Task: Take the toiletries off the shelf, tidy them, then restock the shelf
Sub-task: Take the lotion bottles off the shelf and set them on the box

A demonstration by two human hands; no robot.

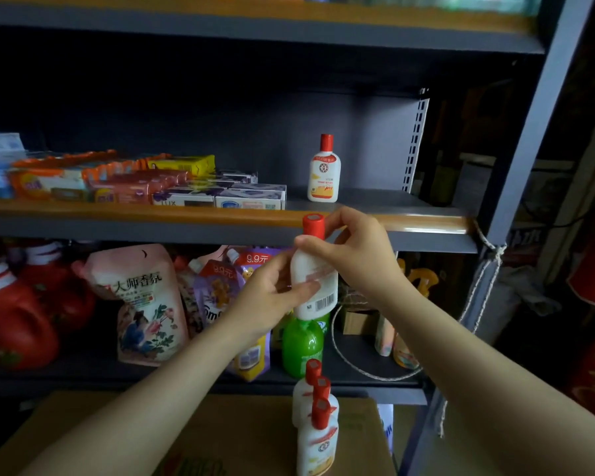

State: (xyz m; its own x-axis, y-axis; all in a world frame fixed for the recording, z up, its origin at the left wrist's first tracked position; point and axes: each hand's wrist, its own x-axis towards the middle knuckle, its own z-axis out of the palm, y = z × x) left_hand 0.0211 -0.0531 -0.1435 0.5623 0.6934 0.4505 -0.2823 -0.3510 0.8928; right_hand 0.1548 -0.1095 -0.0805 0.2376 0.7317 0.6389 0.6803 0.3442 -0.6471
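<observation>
I hold a white lotion bottle with a red cap [315,269] upright in front of the middle shelf's edge [426,224]. My right hand [361,250] grips its neck and shoulder. My left hand [272,293] touches its label side, where a barcode faces me. One matching bottle [324,170] stands alone on the middle shelf, right of centre. Three more matching bottles [318,424] stand in a row on a cardboard box [117,434] below my hands.
Soap boxes and wipe packs [152,183] fill the middle shelf's left half. The lower shelf holds red detergent jugs [18,314], refill pouches [141,304] and a green bottle [303,348]. A rope [485,280] hangs at the right upright.
</observation>
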